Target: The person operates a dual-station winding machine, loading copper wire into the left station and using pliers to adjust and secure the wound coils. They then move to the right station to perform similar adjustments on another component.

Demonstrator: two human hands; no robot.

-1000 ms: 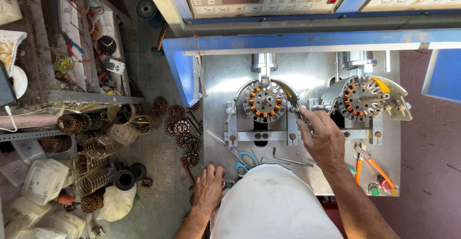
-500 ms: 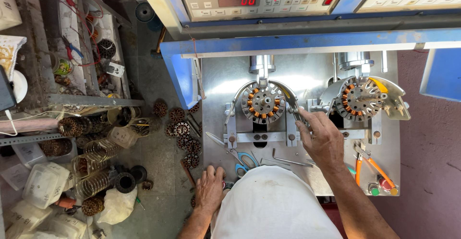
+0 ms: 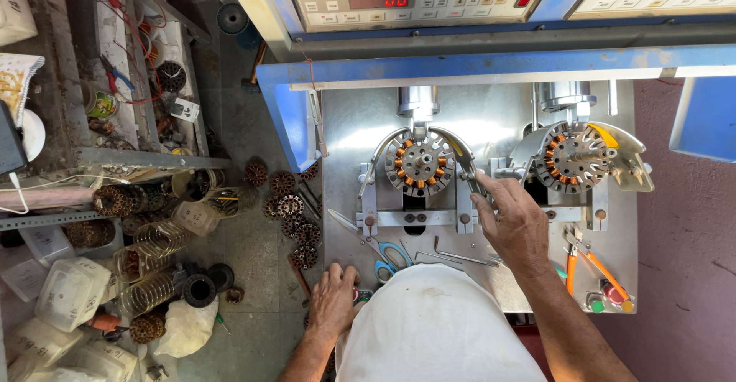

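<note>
Stator (image 3: 418,164) sits clamped in the left fixture on the tabletop (image 3: 491,121); right hand (image 3: 512,221) stays fingertip-touching its guard, narrow, unchanged. Left hand (image 3: 334,298) has crept slightly rightward, curled over the tabletop edge.

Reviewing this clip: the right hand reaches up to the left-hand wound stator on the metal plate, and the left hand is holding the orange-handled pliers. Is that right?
Not quite. In the head view the left hand rests at the plate's near edge, beside the blue-handled scissors; the orange-handled pliers lie untouched at the far right. The right hand does reach toward the left-hand wound stator.
</note>
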